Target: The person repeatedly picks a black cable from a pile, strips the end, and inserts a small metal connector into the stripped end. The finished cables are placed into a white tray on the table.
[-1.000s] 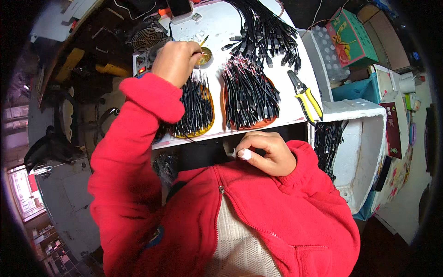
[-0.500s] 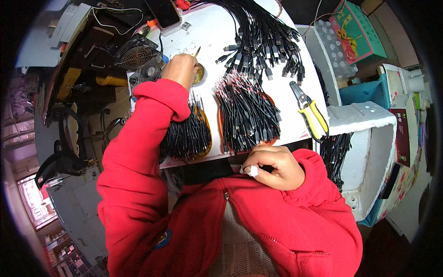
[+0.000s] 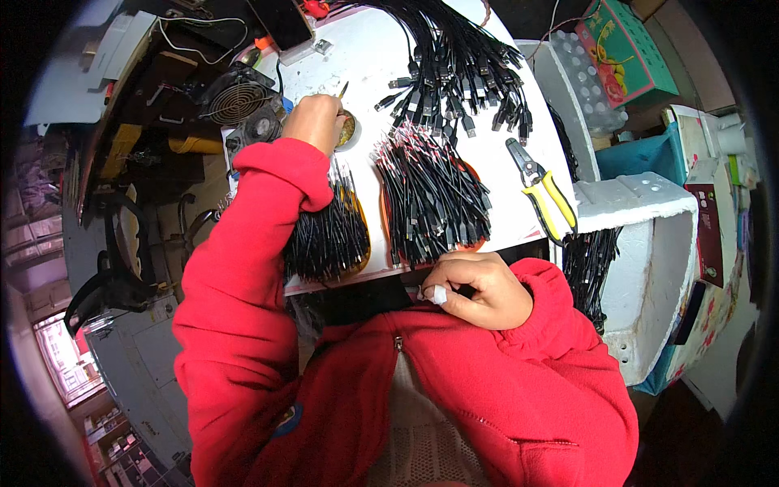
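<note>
In the head view, the cable bundles, the counter [image 3: 511, 213] and both hands sit lower in the picture than a second ago, mostly a change of viewpoint; since half a second ago almost nothing has shifted. The left grip [image 3: 315, 120] remains by the round tin [image 3: 355, 138], where its fingers formerly reached more over the rim, so the work appears to be staying at that spot. This grip is curled, knuckles up, its fingertips hidden; I cannot tell whether it holds anything. The left forearm rises from the lower left, the wrist passing over the red cuff [image 3: 286, 169]. The tin is just right of this grip, a thin yellow stick [image 3: 344, 90] above right; black cables [image 3: 329, 231] in a yellow tray [image 3: 364, 243] lie below, and more cables [image 3: 438, 195] in an orange tray [image 3: 385, 213] below right. The right grip [image 3: 487, 292] rests just in front of the counter's edge, bent inward, thumb and fingers drawn narrow, a white wrap [image 3: 439, 295] at one digit; whether something is pinched there I cannot tell. Yellow-handled pliers [image 3: 545, 199] lie above right of it.
</note>
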Action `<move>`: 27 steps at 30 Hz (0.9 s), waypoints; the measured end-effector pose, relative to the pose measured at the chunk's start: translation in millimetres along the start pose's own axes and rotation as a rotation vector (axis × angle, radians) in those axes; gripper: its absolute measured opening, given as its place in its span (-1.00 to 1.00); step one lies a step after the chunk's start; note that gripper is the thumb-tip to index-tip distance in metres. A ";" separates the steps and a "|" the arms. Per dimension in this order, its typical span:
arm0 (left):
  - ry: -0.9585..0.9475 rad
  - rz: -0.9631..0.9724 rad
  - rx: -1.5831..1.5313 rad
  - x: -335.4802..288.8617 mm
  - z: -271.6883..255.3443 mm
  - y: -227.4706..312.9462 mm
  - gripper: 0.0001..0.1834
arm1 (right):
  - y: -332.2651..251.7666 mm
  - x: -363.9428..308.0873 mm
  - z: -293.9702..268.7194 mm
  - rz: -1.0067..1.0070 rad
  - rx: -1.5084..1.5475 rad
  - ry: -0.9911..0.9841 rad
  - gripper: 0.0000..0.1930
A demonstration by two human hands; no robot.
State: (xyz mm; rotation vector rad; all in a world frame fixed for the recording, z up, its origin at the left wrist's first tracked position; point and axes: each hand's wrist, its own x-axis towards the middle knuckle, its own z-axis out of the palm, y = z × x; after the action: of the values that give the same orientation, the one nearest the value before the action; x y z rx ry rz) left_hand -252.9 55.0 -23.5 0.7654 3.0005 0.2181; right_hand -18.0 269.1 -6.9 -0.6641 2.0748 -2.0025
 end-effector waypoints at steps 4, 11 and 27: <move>0.067 0.056 -0.042 -16.1 -21.5 -1.5 -0.83 | -3.5 -5.6 7.4 0.030 -0.017 0.015 -0.92; 0.309 0.027 -0.172 -57.6 -60.8 -27.8 -0.88 | -7.2 -10.3 21.4 -0.006 -0.040 0.031 -0.94; 0.239 0.070 0.143 -43.7 -33.8 -128.9 -0.87 | -5.4 -6.1 21.1 0.094 -0.110 -0.055 -0.89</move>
State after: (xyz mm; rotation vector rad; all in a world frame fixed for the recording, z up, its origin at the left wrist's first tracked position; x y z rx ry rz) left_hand -278.0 -82.2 -8.6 0.9196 3.2465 0.1036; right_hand -2.5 252.7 -4.2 -0.6212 2.1543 -1.8108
